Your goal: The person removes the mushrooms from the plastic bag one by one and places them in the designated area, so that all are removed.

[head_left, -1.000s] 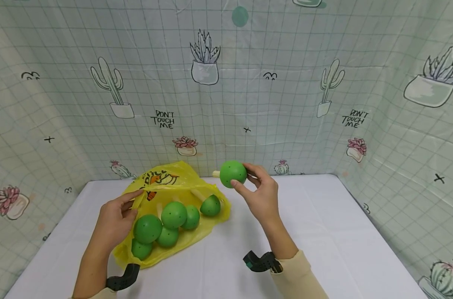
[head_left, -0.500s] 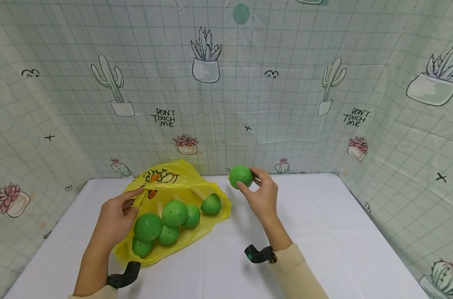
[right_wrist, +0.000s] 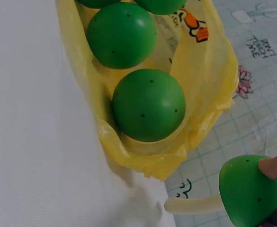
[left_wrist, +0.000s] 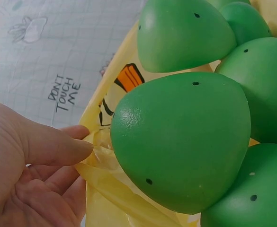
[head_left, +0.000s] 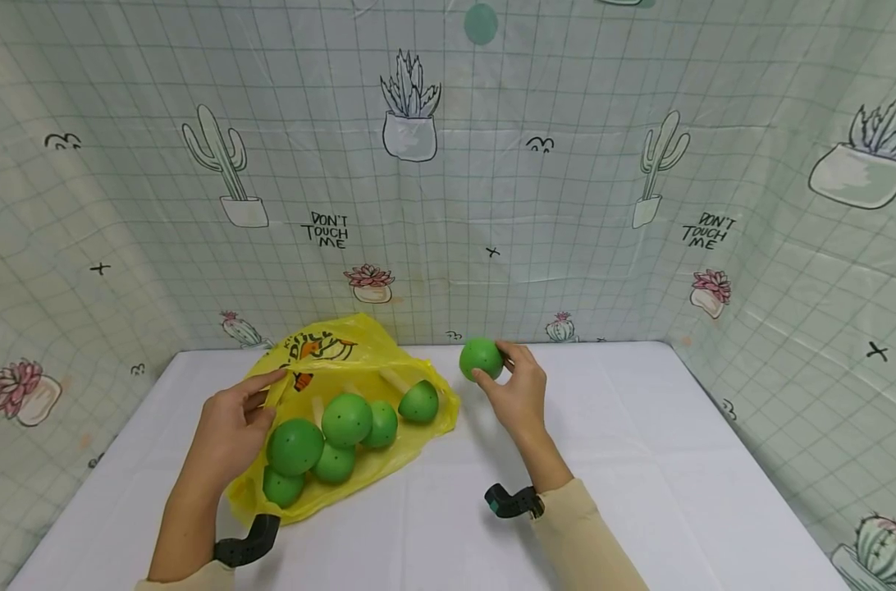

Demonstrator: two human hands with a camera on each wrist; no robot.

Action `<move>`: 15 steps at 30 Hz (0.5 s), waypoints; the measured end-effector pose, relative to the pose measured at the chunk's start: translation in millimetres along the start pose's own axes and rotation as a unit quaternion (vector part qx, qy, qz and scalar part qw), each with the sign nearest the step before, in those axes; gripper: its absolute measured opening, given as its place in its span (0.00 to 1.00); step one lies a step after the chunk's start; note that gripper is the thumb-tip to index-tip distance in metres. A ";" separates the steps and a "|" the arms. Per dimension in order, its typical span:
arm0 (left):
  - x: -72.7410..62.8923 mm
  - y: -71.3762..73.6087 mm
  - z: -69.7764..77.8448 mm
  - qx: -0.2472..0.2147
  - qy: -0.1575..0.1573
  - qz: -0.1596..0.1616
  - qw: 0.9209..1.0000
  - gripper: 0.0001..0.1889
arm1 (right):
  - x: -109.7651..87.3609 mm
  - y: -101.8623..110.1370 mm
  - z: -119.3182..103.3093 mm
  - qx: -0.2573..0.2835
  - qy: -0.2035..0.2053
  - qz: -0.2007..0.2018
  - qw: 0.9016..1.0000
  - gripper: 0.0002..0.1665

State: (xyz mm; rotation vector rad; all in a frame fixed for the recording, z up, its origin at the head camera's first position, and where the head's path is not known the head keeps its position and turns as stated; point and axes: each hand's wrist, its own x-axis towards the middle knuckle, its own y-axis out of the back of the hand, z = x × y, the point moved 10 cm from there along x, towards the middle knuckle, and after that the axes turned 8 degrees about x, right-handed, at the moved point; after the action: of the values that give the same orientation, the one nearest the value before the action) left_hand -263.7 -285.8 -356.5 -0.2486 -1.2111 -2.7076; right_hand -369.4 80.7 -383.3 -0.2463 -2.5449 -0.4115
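Note:
My left hand (head_left: 226, 431) pinches the edge of a yellow plastic bag (head_left: 370, 332), thumb against fingers, as the left wrist view shows up close. Several green toy mushrooms (head_left: 347, 419) with small black dots on their caps lie in the bag's wide mouth; pale stems point inward. To the right of the bag and above the table, my right hand (head_left: 523, 394) holds another green mushroom (head_left: 481, 359) by its cap. Its cream stem (right_wrist: 195, 205) shows in the right wrist view, but the cap hides it from the head view.
A white cloth covers the table (head_left: 433, 529). Behind it and at both sides hangs a checked curtain (head_left: 485, 189) printed with cacti. Black wrist cameras, such as the left one (head_left: 249, 542), sit on both wrists.
My right hand has brought its mushroom a little right and down, and the stem has turned out of the head view. My left hand and the bag hold nearly still.

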 end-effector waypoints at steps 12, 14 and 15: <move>-0.5 0.8 0.6 0.003 -0.001 -0.001 1.000 0.27 | -3.6 -2.5 8.3 -0.034 -0.041 -0.022 0.998 0.33; -0.5 0.9 0.7 0.004 -0.001 -0.002 1.000 0.27 | -3.9 -3.0 9.2 -0.051 -0.059 -0.038 0.996 0.34; -0.4 0.8 0.6 0.004 -0.001 -0.002 1.000 0.27 | -4.1 -3.3 9.3 -0.061 -0.066 -0.047 0.995 0.35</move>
State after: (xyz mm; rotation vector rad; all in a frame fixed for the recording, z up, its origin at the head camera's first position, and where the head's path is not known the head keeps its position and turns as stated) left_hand -263.1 -285.9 -355.6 -0.2478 -1.2235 -2.7071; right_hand -371.4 80.3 -393.7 -0.2063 -2.6718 -0.6060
